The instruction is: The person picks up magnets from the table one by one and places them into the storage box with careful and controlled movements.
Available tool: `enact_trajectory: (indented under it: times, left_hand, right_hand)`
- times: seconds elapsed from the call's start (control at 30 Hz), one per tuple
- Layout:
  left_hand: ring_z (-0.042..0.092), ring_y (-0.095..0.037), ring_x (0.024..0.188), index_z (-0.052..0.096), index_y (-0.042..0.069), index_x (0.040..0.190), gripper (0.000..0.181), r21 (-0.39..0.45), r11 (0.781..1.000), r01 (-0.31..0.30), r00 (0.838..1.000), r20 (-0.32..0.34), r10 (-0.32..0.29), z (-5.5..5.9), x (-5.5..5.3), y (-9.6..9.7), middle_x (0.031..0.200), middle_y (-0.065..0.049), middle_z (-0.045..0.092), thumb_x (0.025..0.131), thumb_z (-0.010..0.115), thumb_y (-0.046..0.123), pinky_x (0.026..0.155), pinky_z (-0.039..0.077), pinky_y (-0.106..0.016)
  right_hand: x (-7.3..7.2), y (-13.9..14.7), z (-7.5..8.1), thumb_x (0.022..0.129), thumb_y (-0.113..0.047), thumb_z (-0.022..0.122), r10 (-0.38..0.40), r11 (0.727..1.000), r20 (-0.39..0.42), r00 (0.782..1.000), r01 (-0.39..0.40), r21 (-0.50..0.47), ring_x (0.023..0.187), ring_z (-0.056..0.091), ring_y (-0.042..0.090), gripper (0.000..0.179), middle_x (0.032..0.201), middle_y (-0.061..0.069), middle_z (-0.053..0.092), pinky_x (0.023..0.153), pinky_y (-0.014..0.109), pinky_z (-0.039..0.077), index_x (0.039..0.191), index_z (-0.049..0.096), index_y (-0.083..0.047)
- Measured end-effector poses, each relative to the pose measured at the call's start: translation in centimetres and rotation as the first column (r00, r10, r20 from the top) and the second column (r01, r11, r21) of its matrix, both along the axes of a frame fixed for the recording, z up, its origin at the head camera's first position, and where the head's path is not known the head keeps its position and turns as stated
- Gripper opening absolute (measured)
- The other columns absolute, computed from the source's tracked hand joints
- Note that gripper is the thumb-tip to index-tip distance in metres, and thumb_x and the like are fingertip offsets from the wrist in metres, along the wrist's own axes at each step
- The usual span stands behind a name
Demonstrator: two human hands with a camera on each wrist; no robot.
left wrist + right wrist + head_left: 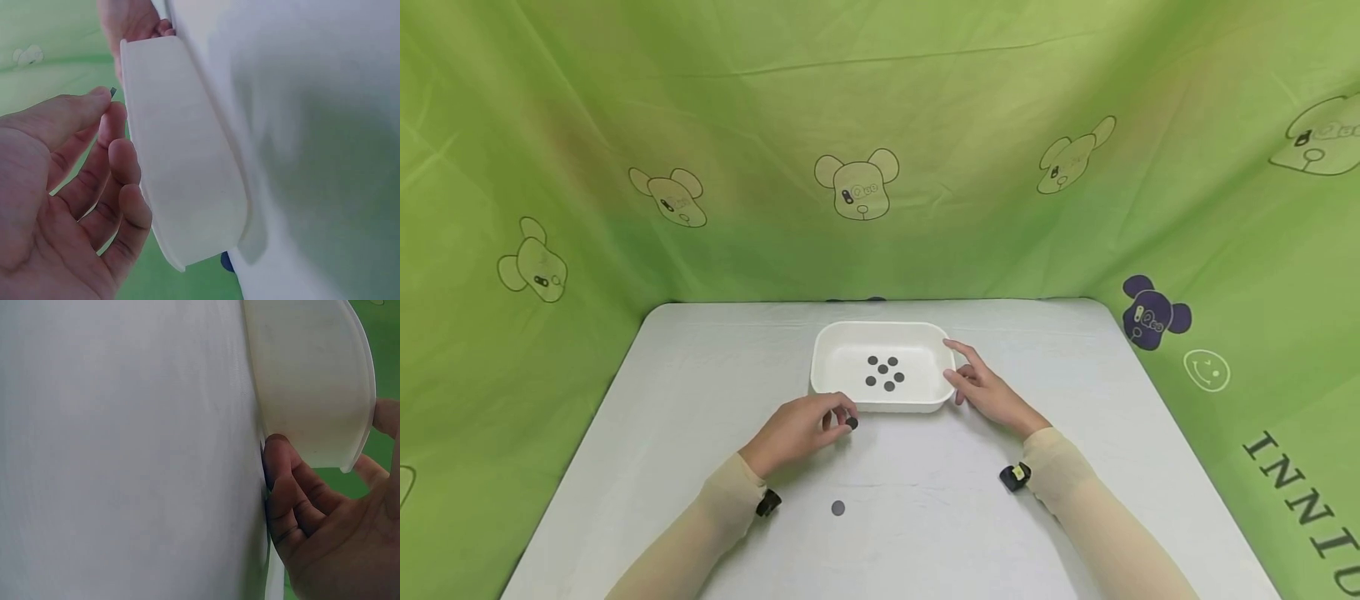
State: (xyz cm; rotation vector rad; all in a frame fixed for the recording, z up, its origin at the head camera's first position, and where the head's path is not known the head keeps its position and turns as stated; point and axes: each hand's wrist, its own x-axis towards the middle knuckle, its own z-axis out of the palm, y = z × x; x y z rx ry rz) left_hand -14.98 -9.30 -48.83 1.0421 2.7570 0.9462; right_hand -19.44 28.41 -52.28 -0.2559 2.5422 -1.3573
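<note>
Between thumb and fingertips, my left hand [808, 427] pinches a small black disc [852, 423] just by the front left rim of a white rectangular dish [838, 407]. In the left wrist view that thin disc [113, 92] shows edge-on beside the dish's wall [181, 144]. My right hand [992, 396] holds the dish's right end, with thumb and index finger at the rim and the other fingers curled against the outer wall, as the right wrist view shows. Several dark discs [883, 369] lie flat and spread out on the dish's floor.
Another dark disc [838, 507] lies on the white tabletop [917, 508] in front of the dish, to the right of the left wrist. A green curtain [760, 242] with printed bear heads stands behind the table and along both sides. Both wrists wear small black devices.
</note>
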Motion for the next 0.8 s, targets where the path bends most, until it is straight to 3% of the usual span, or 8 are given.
enact_trajectory:
  times: [0.27, 0.53, 0.8]
  left_hand:
    - [0.061, -0.003, 0.084, 0.072, 0.025, 0.117, 0.017, 0.049, 0.998, -0.036, 0.998, 0.047, 0.034, 1.3, -1.4, 0.1, 0.101, 0.015, 0.070, 0.101, 0.078, 0.018, 0.074, 0.052, -0.027]
    - [0.062, -0.005, 0.085, 0.073, 0.023, 0.117, 0.016, 0.060, 0.995, -0.081, 0.994, 0.080, 0.076, 1.3, -2.7, 0.4, 0.101, 0.014, 0.071, 0.102, 0.077, 0.019, 0.076, 0.052, -0.028]
    - [0.061, -0.007, 0.086, 0.072, 0.024, 0.117, 0.015, 0.069, 0.994, -0.086, 0.995, 0.054, 0.082, 1.8, -3.9, 1.1, 0.100, 0.014, 0.071, 0.103, 0.076, 0.020, 0.075, 0.051, -0.030]
  right_hand:
    - [0.0, 0.0, 0.2, 0.112, -0.050, 0.053, 0.000, 1.000, -0.004, 1.000, 0.000, 0.011, 0.084, 0.060, 0.025, 0.065, 0.095, 0.010, 0.069, 0.082, 0.039, 0.044, 0.169, 0.023, -0.040]
    - [0.1, 0.0, 0.2, 0.112, -0.054, 0.052, -0.008, 1.000, 0.024, 1.000, 0.008, 0.011, 0.086, 0.060, 0.026, 0.065, 0.097, 0.010, 0.069, 0.083, 0.041, 0.046, 0.169, 0.022, -0.044]
    - [0.1, -0.1, 0.3, 0.112, -0.052, 0.053, -0.006, 1.000, 0.020, 1.000, 0.006, 0.008, 0.085, 0.061, 0.026, 0.065, 0.098, 0.010, 0.069, 0.083, 0.041, 0.046, 0.168, 0.023, -0.043]
